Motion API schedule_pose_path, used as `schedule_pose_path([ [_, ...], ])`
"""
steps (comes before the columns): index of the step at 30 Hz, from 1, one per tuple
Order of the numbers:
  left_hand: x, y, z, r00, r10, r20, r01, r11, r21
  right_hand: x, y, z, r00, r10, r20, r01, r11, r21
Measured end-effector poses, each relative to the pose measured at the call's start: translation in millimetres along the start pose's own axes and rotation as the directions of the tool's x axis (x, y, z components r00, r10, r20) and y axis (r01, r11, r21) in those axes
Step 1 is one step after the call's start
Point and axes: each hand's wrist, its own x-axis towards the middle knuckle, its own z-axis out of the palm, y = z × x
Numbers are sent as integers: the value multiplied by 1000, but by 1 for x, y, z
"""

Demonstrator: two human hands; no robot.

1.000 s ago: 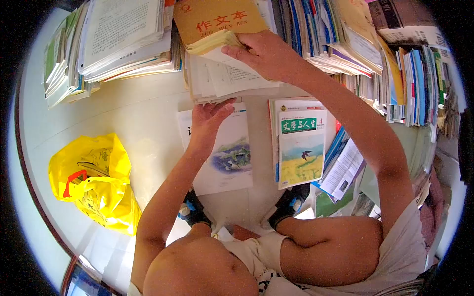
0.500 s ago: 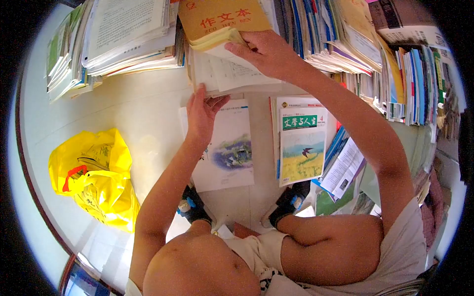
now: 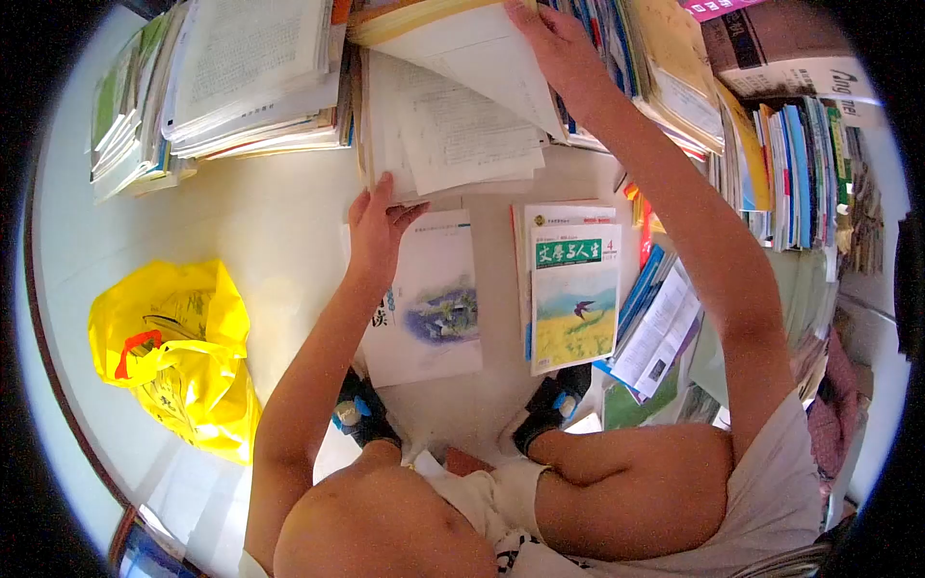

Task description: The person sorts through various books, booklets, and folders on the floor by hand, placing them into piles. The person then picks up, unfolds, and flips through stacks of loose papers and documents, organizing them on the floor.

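My right hand [image 3: 567,53] pinches the lifted edge of a tan-covered exercise book [image 3: 424,21], whose pale pages hang at a slant. Under it lie printed paper sheets [image 3: 467,130] with uneven edges. At their near left corner, my left hand [image 3: 379,226] has its thumb and fingers closed on the sheets' edge. Just below that hand, a white book with a landscape picture [image 3: 438,318] lies flat on the floor. To its right is a magazine with a bird on its cover [image 3: 575,308], stacked on other booklets.
Tall piles of books and papers [image 3: 255,77] line the far side, with more upright books [image 3: 800,173] at right. A yellow plastic bag [image 3: 183,356] sits on the floor at left. Blue booklets and leaflets [image 3: 660,332] lean by the right knee. A cardboard box [image 3: 785,58] stands far right.
My right hand has moved up and right, tilting the exercise book so its cover turns away and more printed sheets show. My left hand keeps its hold at the sheets' corner.
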Motion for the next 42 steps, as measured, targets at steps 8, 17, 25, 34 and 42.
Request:
schedule_pose_path([
  [8,-7,5,-5,988,149,-50,-131,956,261,8,-5,0,982,-18,-190,56,978,199],
  [17,-16,5,0,985,150,-81,-133,973,190,2,-15,9,963,216,-160,-133,900,414],
  [25,-22,11,0,942,314,-118,-239,876,419,-2,-16,20,952,305,-32,-259,855,449],
  [34,-26,44,35,621,666,413,-634,117,764,-11,-21,25,932,361,-21,-326,865,381],
  [42,17,46,30,777,566,275,-572,452,685,-13,1,21,997,82,-12,-69,897,437],
])
